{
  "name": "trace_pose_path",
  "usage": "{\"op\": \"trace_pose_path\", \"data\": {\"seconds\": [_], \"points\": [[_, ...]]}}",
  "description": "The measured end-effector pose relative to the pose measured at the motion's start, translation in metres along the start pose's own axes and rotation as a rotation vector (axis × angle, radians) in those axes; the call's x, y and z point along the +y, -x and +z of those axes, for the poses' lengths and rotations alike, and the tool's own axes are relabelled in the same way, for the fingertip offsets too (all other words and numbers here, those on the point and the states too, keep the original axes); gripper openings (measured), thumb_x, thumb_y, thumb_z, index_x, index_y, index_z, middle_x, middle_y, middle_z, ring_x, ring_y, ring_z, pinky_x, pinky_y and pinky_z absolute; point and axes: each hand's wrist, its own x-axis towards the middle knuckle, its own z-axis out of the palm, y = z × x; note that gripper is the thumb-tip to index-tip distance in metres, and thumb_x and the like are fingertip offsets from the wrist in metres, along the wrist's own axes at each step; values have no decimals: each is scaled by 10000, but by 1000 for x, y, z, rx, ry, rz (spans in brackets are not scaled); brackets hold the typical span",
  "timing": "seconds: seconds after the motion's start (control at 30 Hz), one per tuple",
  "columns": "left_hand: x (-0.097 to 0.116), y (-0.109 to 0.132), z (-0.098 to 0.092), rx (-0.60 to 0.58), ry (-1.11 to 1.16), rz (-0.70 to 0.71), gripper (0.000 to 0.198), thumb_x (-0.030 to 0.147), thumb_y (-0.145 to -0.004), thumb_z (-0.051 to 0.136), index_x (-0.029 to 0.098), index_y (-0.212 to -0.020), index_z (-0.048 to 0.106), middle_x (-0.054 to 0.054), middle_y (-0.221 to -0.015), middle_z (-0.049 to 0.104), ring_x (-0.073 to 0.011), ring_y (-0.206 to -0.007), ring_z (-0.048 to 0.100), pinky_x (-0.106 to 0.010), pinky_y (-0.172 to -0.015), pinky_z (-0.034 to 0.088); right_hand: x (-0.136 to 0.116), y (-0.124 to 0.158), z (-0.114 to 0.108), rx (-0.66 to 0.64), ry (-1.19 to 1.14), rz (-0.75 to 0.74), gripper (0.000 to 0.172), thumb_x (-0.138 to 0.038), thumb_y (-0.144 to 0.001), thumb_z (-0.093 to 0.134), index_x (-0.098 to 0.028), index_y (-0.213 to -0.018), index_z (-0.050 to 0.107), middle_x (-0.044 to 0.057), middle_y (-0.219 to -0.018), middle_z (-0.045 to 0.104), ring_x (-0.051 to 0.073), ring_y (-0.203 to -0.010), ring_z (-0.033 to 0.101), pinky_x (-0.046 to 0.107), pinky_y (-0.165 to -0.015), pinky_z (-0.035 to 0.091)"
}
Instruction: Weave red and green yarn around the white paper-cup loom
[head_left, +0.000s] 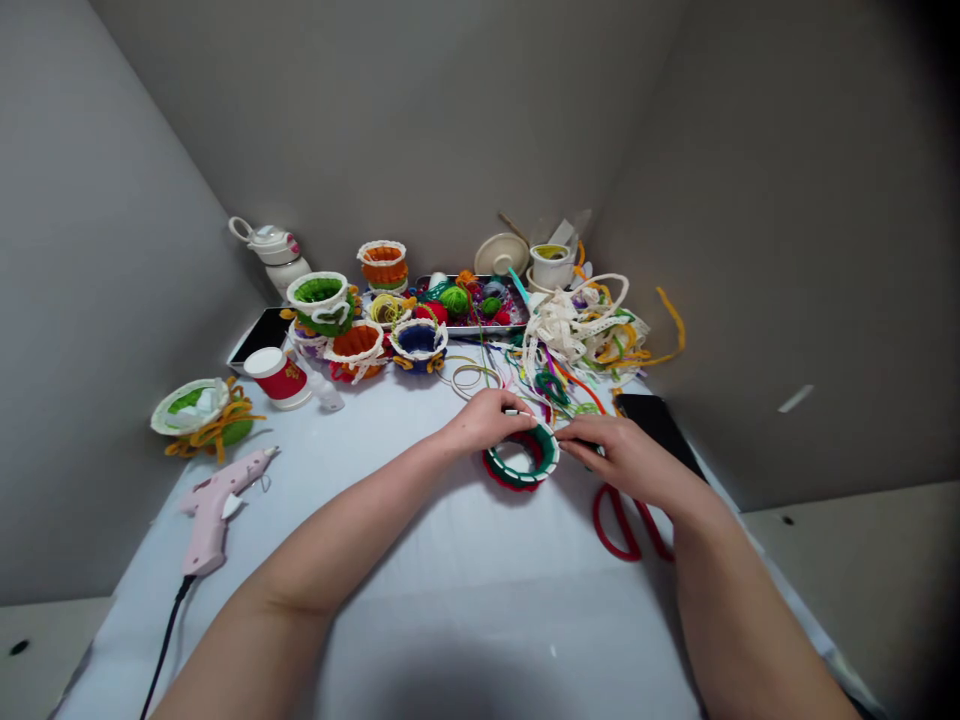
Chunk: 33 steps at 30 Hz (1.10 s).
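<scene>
A ring-shaped woven piece (551,462) in green and red, with a white slatted rim, is at the middle of the table. My left hand (491,418) is closed on its far left rim, thumb and fingers pinching the edge. At the ring's right side, my right hand (604,445) pinches what looks like a thin dark green strand against the rim; the fingers partly hide it. Red-handled scissors (616,530) lie just below my right hand, their blades hidden under it.
A pink glue gun (214,505) with a black cord lies at left. Several small woven baskets (356,345), a red-and-white tub (277,378) and a white bottle (277,250) stand behind. Yarn balls fill a tray (517,325); lace trim (562,330) heaps beside it. A black phone-like slab (656,425) lies right.
</scene>
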Motion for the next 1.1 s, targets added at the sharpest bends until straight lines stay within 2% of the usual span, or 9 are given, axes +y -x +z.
{"op": "trace_pose_path", "data": {"seconds": [0.17, 0.53, 0.83, 1.1], "points": [[-2, -1, 1, 6, 41, -15, 266, 341, -712, 669, 111, -838, 716, -33, -788, 702, -127, -699, 604, -235, -666, 465, -8, 5, -3, 25, 93, -19, 231, -257, -960, 461, -207, -1004, 682, 74, -894, 707, 203, -825, 634, 321, -750, 463], [-7, -3, 3, 28, 14, 27, 282, 372, -701, 666, 122, -822, 715, -32, -784, 706, -139, -717, 614, -244, -682, 455, -20, -2, 3, 153, 169, -57, 154, -240, -942, 486, -193, -900, 626, 77, -841, 663, 198, -782, 599, 322, -734, 437], [-6, -2, 3, 20, 8, 9, 274, 362, -711, 658, 121, -829, 713, -43, -806, 709, -141, -732, 617, -242, -692, 469, -26, 7, -6, 70, 197, -112, 159, -229, -942, 475, -216, -919, 632, 68, -833, 653, 197, -793, 594, 321, -737, 439], [-9, -3, 3, 33, 44, 18, 264, 364, -712, 668, 126, -820, 706, -38, -806, 700, -126, -714, 605, -250, -715, 477, -14, 8, -7, 8, 133, -93, 154, -197, -922, 490, -213, -900, 642, 61, -840, 668, 190, -790, 604, 313, -739, 451]]}}
